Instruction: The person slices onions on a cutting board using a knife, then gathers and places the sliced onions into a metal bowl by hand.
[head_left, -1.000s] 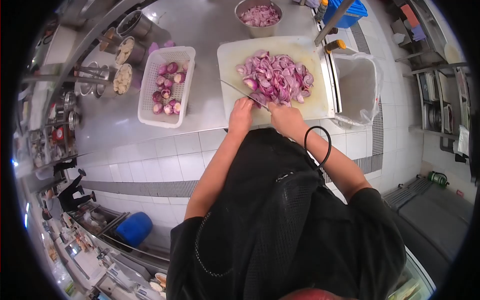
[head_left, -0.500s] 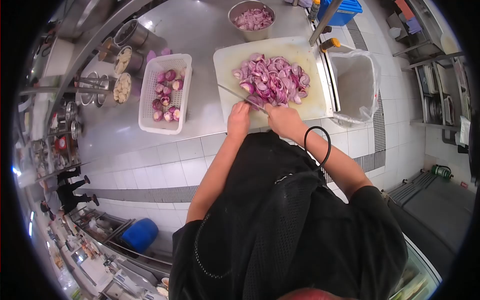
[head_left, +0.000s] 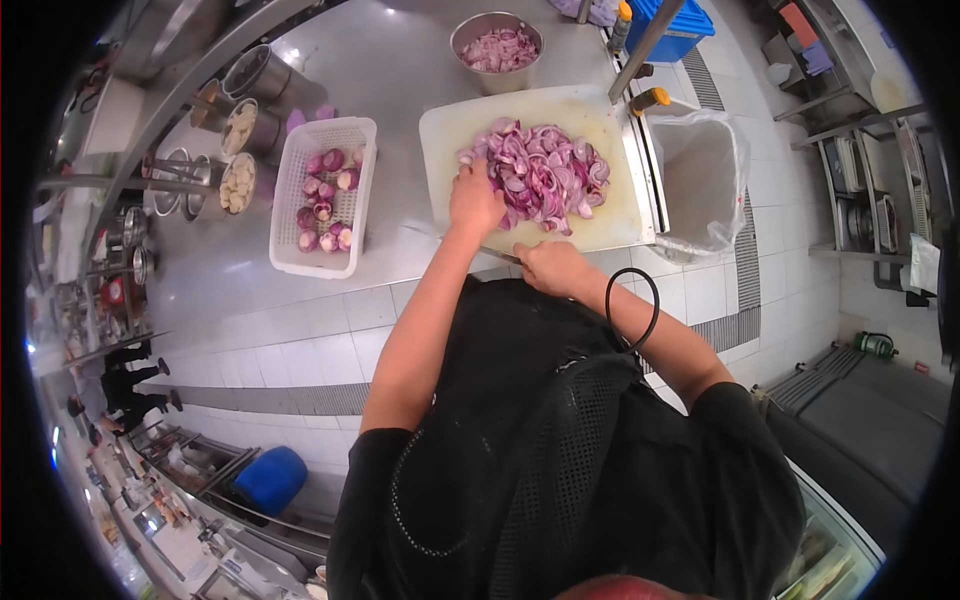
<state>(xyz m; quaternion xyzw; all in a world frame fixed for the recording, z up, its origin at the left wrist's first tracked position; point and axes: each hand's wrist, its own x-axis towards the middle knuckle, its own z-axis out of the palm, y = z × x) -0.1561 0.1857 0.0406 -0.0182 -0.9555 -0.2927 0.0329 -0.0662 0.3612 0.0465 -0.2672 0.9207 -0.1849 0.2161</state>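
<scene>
A heap of sliced purple onions (head_left: 548, 178) lies on the white cutting board (head_left: 445, 130). My left hand (head_left: 475, 200) reaches over the board to the heap's left side; its fingertips touch the onion there, and what they may grip is hidden. Near the board's front edge, my right hand (head_left: 552, 268) is wrapped round the handle of a knife (head_left: 490, 252), whose blade points left. Left of the board, a white perforated basket (head_left: 282, 200) holds several peeled whole onions (head_left: 323, 210). A steel bowl (head_left: 497, 78) of chopped onion stands behind the board.
A lined waste bin (head_left: 700, 180) is right of the counter. Yellow-capped bottles (head_left: 650, 100) and a metal post (head_left: 640, 55) stand at the counter's right edge. Steel containers of pale pieces (head_left: 238, 184) are at left. Another person (head_left: 130, 390) is far left.
My left hand has moved up from the board's front edge to the heap's left side. My right hand has drawn the knife back towards my body, off the onions.
</scene>
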